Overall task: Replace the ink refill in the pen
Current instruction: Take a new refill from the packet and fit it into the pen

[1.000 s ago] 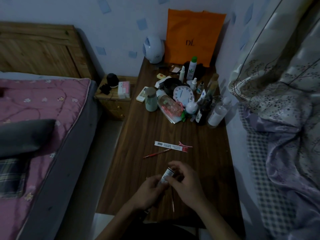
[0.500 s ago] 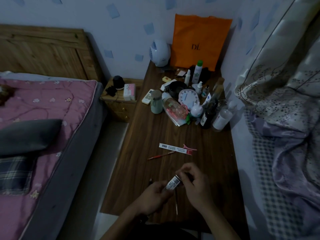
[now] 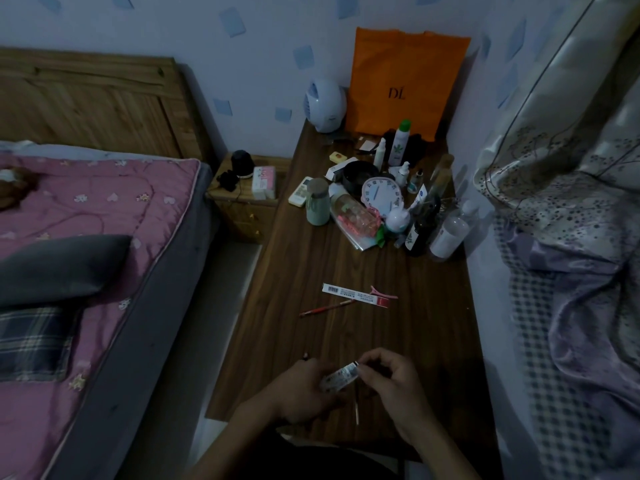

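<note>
My left hand (image 3: 300,389) grips the lower end of a small white refill packet (image 3: 340,375) with a barcode label, just above the near edge of the dark wooden table (image 3: 426,323). My right hand (image 3: 391,379) pinches the packet's upper end with thumb and forefinger. A thin refill (image 3: 356,407) lies on the table under my hands. A small dark pen part (image 3: 305,356) lies just beyond my left hand. Further out lie a red pen (image 3: 325,308) and a second long white packet (image 3: 353,294).
A pink hair clip (image 3: 382,292) lies by the long packet. Several bottles, a white clock (image 3: 381,197) and an orange bag (image 3: 405,84) crowd the table's far end. A bed with a pink quilt (image 3: 97,220) is on the left, bedding on the right.
The view has tilted up a little, so my hands sit lower in the frame. Both hands keep hold of the packet; the right hand's pinch has shifted at its upper end.
</note>
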A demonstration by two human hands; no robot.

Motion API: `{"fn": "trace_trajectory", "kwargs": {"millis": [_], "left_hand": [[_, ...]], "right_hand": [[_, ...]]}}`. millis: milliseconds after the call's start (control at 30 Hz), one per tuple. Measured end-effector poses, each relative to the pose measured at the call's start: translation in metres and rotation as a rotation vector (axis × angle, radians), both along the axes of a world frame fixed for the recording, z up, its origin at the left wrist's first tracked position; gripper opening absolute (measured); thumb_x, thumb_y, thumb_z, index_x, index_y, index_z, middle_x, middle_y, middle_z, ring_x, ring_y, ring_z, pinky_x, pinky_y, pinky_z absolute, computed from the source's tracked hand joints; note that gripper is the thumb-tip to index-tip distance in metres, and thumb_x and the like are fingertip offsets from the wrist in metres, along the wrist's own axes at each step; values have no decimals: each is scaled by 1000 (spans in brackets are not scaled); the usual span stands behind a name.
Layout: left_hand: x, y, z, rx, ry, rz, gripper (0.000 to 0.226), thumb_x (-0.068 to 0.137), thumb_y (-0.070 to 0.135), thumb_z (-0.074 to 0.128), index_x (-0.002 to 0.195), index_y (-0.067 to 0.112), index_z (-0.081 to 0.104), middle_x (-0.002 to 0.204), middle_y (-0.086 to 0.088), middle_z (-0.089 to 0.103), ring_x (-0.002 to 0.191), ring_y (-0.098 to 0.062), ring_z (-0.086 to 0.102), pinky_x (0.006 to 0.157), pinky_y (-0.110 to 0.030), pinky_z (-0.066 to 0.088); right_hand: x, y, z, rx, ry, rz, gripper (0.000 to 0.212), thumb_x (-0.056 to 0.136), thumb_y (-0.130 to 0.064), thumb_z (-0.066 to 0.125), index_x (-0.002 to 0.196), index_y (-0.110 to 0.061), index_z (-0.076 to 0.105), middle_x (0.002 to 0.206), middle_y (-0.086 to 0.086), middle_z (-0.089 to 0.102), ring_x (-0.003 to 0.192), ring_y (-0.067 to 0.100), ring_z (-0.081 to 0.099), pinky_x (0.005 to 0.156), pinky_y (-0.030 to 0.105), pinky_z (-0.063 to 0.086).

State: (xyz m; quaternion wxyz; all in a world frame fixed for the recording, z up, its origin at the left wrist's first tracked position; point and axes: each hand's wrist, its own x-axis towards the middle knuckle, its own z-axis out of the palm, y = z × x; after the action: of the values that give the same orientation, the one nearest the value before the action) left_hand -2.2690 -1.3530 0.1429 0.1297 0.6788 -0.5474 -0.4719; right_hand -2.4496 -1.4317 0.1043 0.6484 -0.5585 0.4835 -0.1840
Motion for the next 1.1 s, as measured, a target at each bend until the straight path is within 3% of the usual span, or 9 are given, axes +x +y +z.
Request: {"fn": "trace_trajectory", "kwargs": {"millis": [133,233,367,467,533,633,833,933,1100], "left_hand": [[12,-8,21,74,-178,-115,36,80,33,70,115,25,63,103,0,72,76,-11,68,53,-15,46],[25,-10,37,111,-232,-99,36,83,30,69,118,23,63,105,1,69,86,-14,69,65,-23,54],[36,-10,60,81,-213,-21,32,85,31,69,116,25,64,95,8,66,65,-3,62,58,-20,53],[33,-13,71,25,-242,-38,22,84,33,70,105,25,69,88,9,67,58,0,62,53,-18,50],[30,-17,74,-19,-258,-63,17,84,35,69,98,26,70,85,13,66,55,6,58,50,-12,43],[26,-20,77,-140,-135,0,12,81,38,70,86,27,70,76,15,67,57,12,60,50,-11,44],[12,-19,55,-266,248,544,15,77,35,76,81,23,67,79,-10,71,66,-24,69,57,-32,55],[3,-16,40,-337,361,760,10,82,19,74,80,16,65,76,-10,67,66,-13,64,55,-19,50],[-9,-15,31,-439,409,834,17,88,14,66,74,24,63,67,3,64,63,-9,62,56,-21,53]], "right_hand": [[1,12,-17,293,-79,-208,17,86,-1,71,76,-14,77,83,7,77,78,17,71,65,28,56],[-2,13,-22,541,-142,-359,10,88,-3,68,93,-5,75,93,17,78,88,32,73,71,42,57],[-1,20,-24,682,-233,-403,17,85,4,64,99,-2,71,90,20,76,71,29,73,56,35,58],[7,27,-23,743,-287,-367,20,74,7,66,93,2,66,81,22,73,57,28,70,48,32,58],[13,29,-22,781,-339,-371,14,80,13,61,88,1,59,73,22,69,50,27,66,42,30,56],[16,30,-20,832,-405,-402,17,80,9,61,85,-5,53,68,18,67,47,25,66,40,28,54],[20,29,-16,826,-464,-494,16,71,2,65,84,-6,61,77,19,69,58,25,71,48,30,58],[25,27,-15,792,-456,-525,18,69,3,65,85,-4,64,78,19,71,60,25,71,47,29,58],[29,30,-10,796,-383,-433,23,71,2,68,94,-1,68,84,20,75,67,27,73,56,33,61]]}}
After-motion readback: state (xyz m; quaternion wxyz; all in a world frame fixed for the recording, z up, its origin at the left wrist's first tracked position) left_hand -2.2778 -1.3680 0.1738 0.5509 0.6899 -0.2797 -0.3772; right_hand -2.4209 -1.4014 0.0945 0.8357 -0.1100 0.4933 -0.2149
